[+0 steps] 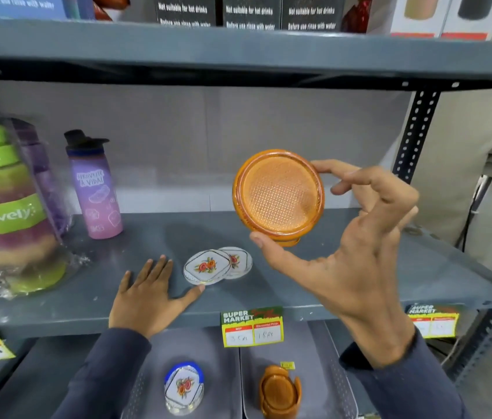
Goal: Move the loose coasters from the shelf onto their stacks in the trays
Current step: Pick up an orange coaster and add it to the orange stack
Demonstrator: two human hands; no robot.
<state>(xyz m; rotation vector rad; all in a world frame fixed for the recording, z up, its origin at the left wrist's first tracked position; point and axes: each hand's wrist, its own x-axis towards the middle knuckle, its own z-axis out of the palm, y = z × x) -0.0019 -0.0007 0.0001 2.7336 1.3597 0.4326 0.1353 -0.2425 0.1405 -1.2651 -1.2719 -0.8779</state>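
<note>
My right hand (356, 252) holds a small stack of round orange coasters (278, 195) up above the shelf, gripped by thumb and fingertips at the rim. Two white floral coasters (208, 266) lie overlapping on the grey shelf (359, 285). My left hand (148, 294) rests flat on the shelf beside them, its thumb tip touching the front coaster's edge. On the shelf below, a white floral coaster stack in a blue holder (183, 387) stands in the left tray (214, 352), and an orange coaster stack in its holder (279, 391) stands in the right tray (317, 352).
A pink-purple bottle (95, 189) and a wrapped pack of green and purple bottles (5, 213) stand at the shelf's left. Price tags (252, 326) hang on the shelf's front edge. The perforated upright post (414, 131) stands at the right. Boxes sit on the shelf above.
</note>
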